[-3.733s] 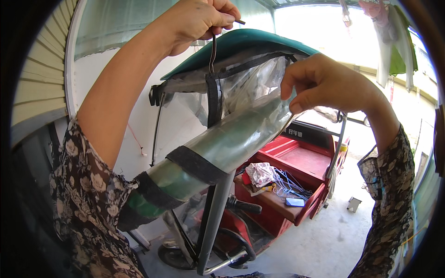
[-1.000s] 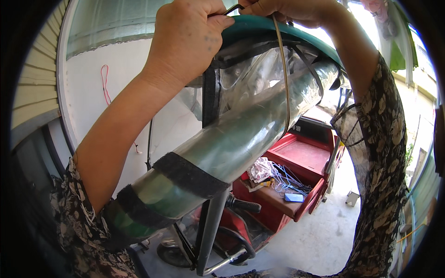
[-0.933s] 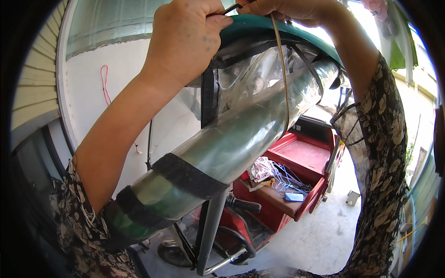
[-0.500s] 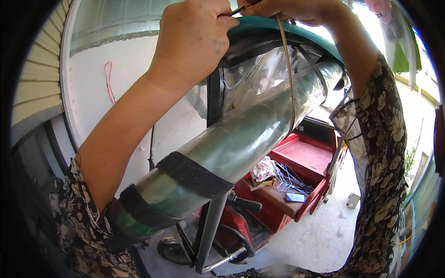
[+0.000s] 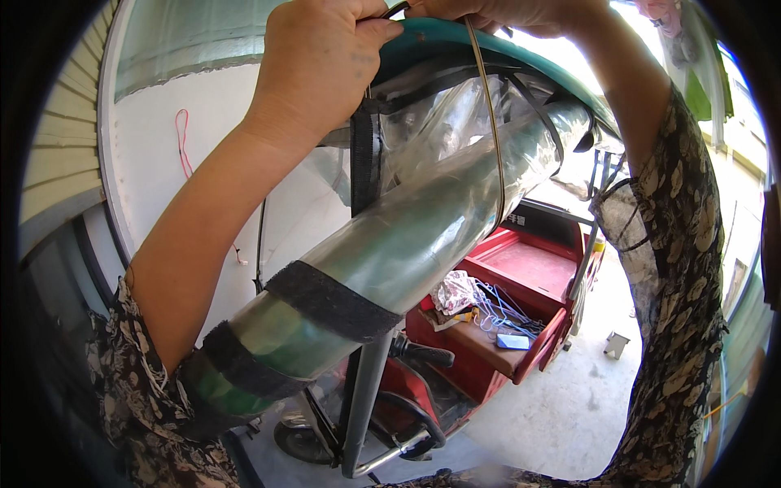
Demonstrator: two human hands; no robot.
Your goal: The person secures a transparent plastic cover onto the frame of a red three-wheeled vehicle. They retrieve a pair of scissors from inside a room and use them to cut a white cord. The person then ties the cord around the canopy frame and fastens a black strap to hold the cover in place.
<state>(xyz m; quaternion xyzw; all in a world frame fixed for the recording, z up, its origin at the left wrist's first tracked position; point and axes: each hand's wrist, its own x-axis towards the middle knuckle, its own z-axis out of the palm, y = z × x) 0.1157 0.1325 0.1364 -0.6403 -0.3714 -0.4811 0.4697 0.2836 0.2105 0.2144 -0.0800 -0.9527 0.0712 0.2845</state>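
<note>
The rolled clear plastic curtain with black strips (image 5: 382, 260) slants from lower left up to the teal canopy edge (image 5: 488, 45), where the left hand (image 5: 321, 69) and right hand (image 5: 521, 12) each pinch the thin cord (image 5: 490, 122) looped round it.

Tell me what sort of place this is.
Probably an outdoor yard or driveway beside a building: a red cargo tricycle stands on sunlit concrete ground, next to a white wall. Both hands work at its green canopy.
</note>
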